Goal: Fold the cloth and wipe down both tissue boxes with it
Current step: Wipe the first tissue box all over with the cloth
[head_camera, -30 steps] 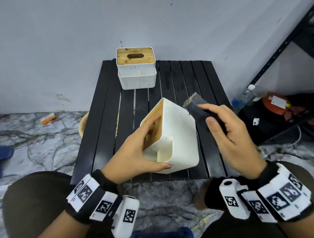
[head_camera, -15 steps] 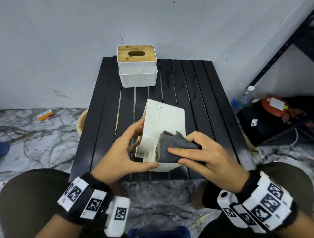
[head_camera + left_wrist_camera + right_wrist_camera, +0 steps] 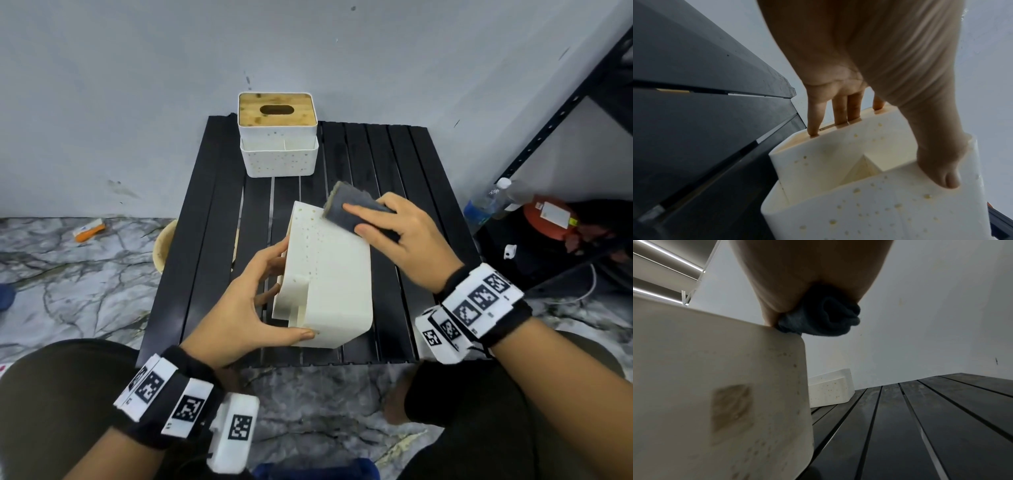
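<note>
A white speckled tissue box (image 3: 337, 274) stands tipped on its side on the black slatted table (image 3: 421, 192). My left hand (image 3: 253, 301) grips its left end, thumb (image 3: 941, 170) on the near face and fingers (image 3: 840, 112) over the far rim. My right hand (image 3: 400, 236) holds the folded dark grey cloth (image 3: 349, 210) and presses it on the far top corner of the box (image 3: 715, 386); the cloth (image 3: 826, 318) bunches under the palm. The second tissue box (image 3: 277, 133), with a bamboo lid, stands upright at the table's far edge.
A grey wall runs close behind the table. At the right are a black metal shelf (image 3: 561, 106), a plastic bottle (image 3: 486, 205) and a red item (image 3: 551, 219) on the floor. A round beige object (image 3: 164, 240) peeks out at the table's left edge. My knees flank the near edge.
The right hand with the cloth slid from the near end of the box's top face to its far corner. The left hand kept its grip on the box.
</note>
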